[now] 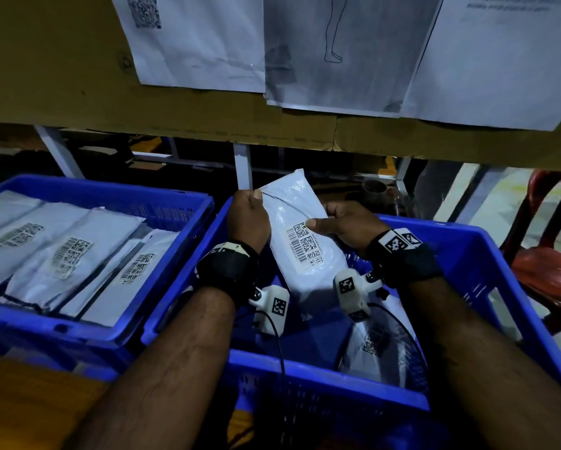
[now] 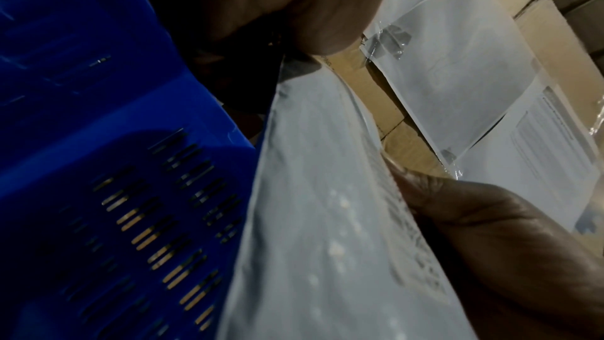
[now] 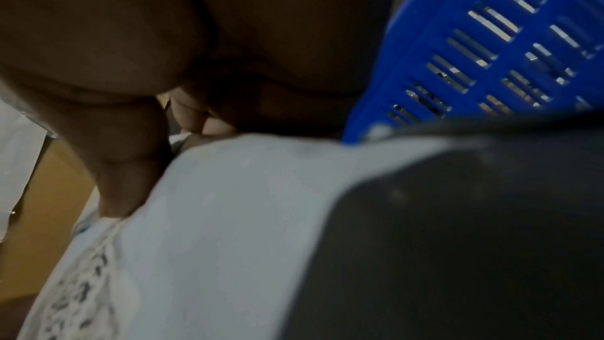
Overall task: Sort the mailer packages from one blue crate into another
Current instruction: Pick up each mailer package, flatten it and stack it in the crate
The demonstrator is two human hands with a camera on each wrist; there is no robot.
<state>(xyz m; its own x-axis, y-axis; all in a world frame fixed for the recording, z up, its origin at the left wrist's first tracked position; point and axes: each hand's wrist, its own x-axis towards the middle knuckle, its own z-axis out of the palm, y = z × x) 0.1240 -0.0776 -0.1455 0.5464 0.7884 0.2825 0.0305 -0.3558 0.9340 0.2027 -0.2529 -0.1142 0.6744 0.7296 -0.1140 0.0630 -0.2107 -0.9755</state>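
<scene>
A white mailer package (image 1: 297, 222) with a barcode label is held up over the right blue crate (image 1: 487, 271). My left hand (image 1: 248, 216) pinches its upper left edge. My right hand (image 1: 344, 225) grips its right side, thumb pressed beside the label. In the left wrist view the mailer (image 2: 310, 216) runs between my palm and the other hand's thumb. In the right wrist view the mailer (image 3: 229, 203) fills the lower middle, with the thumb on it. The left blue crate (image 1: 162, 196) holds several flat mailers (image 1: 77, 251). One more mailer (image 1: 383, 349) lies low in the right crate.
A cardboard wall (image 1: 61, 76) with taped paper sheets (image 1: 347, 50) stands right behind the crates. Metal rack legs (image 1: 243, 164) show in the dark gap under it. A red plastic chair (image 1: 551, 264) is at the far right.
</scene>
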